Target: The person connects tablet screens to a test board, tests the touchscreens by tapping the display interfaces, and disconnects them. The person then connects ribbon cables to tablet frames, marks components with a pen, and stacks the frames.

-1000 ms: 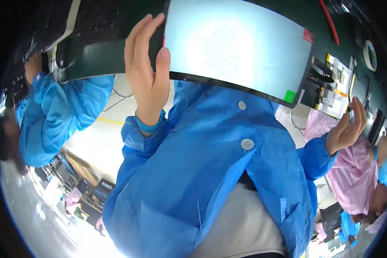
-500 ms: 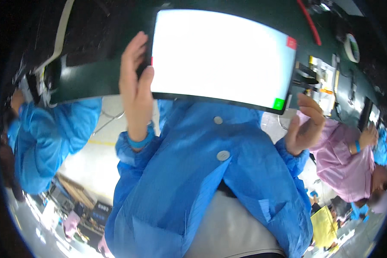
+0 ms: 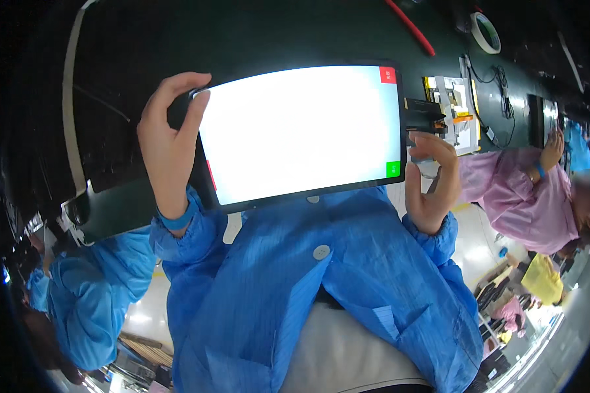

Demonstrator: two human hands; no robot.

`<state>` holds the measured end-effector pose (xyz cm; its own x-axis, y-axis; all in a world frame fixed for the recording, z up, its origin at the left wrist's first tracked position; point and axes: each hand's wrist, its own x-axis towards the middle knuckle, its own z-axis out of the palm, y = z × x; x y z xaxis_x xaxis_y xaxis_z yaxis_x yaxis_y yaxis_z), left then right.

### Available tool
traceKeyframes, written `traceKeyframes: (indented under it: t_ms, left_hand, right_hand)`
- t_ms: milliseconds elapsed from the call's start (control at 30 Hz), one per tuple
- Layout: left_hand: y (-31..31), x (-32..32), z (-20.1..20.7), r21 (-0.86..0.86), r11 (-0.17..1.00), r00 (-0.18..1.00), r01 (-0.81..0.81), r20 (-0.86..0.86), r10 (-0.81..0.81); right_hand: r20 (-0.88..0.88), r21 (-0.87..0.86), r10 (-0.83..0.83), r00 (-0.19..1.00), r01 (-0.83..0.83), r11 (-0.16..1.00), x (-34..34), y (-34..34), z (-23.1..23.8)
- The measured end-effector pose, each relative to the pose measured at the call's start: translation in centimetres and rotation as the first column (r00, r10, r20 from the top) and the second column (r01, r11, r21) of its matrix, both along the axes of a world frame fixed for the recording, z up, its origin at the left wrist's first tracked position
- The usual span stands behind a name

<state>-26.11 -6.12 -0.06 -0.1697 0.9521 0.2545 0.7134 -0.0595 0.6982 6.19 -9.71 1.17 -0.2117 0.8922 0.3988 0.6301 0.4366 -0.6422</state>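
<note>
Head: we judged the screen (image 3: 301, 134) fragile, best edge-held; left hand (image 3: 166, 141) gripped its far-left corner; right hand (image 3: 434, 180) half-curled, contact unclear.

Worn are a blue coat (image 3: 262, 281), white buttons (image 3: 321, 252) and a blue wristband (image 3: 178, 221).

The black-rimmed screen (image 3: 301, 134) glows white between my left hand (image 3: 167, 144) and my right hand (image 3: 436, 180), its far left corner at the left one's fingertips. It slants slightly, a green square (image 3: 393, 169) near my right thumb, a red square (image 3: 387, 75) beyond.
</note>
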Motion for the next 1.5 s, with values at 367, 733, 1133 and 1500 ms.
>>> traceKeyframes:
  t_ms: [367,733,1133,1500]
  left_hand:
    - [-4.0,-2.1,5.9,-0.526,0.517,0.641,0.675,0.071,-0.764]
    - [-4.6,-4.6,0.2,0.163,0.971,0.98,0.176,0.062,-0.188]
    - [-4.0,-1.3,-4.1,0.034,0.997,0.698,0.071,0.712,-0.074]
    - [-3.0,0.6,-4.9,0.091,0.992,0.834,-0.092,0.551,0.027]
  right_hand:
    - [0.143,-0.022,-0.069,0.987,0.073,0.997,-0.6,2.9,0.9]
    - [0.187,0.103,0.157,0.97,-0.178,0.979,0.5,2.1,3.3]
    - [-0.386,-0.003,0.661,0.643,-0.718,0.696,-2.5,-2.0,-0.6]
    - [-0.517,-0.162,0.66,0.544,-0.82,0.549,-1.4,-1.3,-1.3]
